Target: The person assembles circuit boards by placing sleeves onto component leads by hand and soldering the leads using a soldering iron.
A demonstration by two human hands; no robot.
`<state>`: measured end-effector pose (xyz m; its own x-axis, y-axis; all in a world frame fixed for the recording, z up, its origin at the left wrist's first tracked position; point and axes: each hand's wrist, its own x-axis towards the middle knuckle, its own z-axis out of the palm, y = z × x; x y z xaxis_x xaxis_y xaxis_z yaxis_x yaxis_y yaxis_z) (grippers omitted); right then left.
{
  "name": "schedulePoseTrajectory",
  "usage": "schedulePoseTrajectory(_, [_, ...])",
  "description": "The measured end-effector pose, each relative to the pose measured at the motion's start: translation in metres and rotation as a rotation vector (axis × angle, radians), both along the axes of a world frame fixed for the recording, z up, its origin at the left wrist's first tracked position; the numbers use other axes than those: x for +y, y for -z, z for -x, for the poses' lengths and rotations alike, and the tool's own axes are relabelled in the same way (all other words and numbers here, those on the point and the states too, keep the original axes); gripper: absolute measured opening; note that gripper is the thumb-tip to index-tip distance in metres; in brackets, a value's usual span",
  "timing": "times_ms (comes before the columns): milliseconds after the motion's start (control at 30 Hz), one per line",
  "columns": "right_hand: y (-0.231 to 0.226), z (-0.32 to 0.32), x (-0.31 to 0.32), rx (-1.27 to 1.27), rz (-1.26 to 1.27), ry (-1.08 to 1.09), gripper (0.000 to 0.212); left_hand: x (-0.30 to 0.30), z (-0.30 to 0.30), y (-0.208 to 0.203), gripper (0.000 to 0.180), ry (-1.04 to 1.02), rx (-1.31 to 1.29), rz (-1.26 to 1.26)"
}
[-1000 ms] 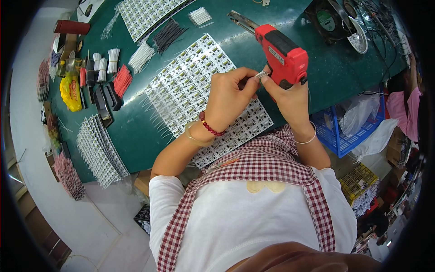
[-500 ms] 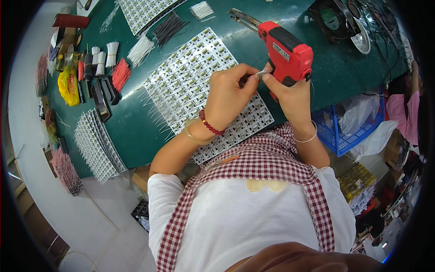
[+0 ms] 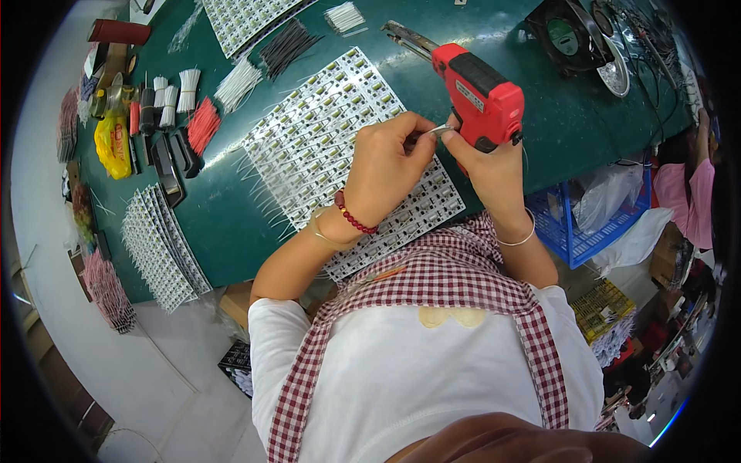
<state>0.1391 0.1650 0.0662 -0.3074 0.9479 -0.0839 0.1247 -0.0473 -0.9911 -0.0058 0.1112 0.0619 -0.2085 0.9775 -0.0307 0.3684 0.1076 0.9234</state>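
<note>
My right hand is wrapped round the grip of a red and black soldering gun, whose long metal tip points to the far left, above the table. Between my hands runs a short, thin bundle of white wires. The fingertips of my left hand pinch it, and my right thumb and fingers meet its other end. Beneath my left hand lies a large white panel of small circuit boards, with thin wires sticking out along its left edge. Part of the panel is hidden by my left hand and forearm.
Bundles of white wires, black wires and red wires lie on the green table. More board panels sit at the left edge. A fan stands far right; a blue crate is below the right edge.
The soldering gun and my right hand have shifted slightly left. My left hand keeps its pinch on the white wires, and the panel stays in place.
</note>
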Motion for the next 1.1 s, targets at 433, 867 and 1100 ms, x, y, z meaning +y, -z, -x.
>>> schedulePoseTrajectory(433, [-0.003,-0.008,0.014,0.263,0.138,0.007,0.028,0.000,0.005,0.001,0.009,-0.026,0.017,-0.067])
schedulePoseTrajectory(867, [-0.002,-0.011,0.018,0.429,0.448,-0.065,0.036,0.001,0.001,-0.002,0.013,0.013,-0.190,0.012])
schedulePoseTrajectory(1100, [0.000,-0.009,0.010,0.140,0.122,-0.121,0.044,0.001,0.003,-0.002,0.016,0.003,-0.184,0.098])
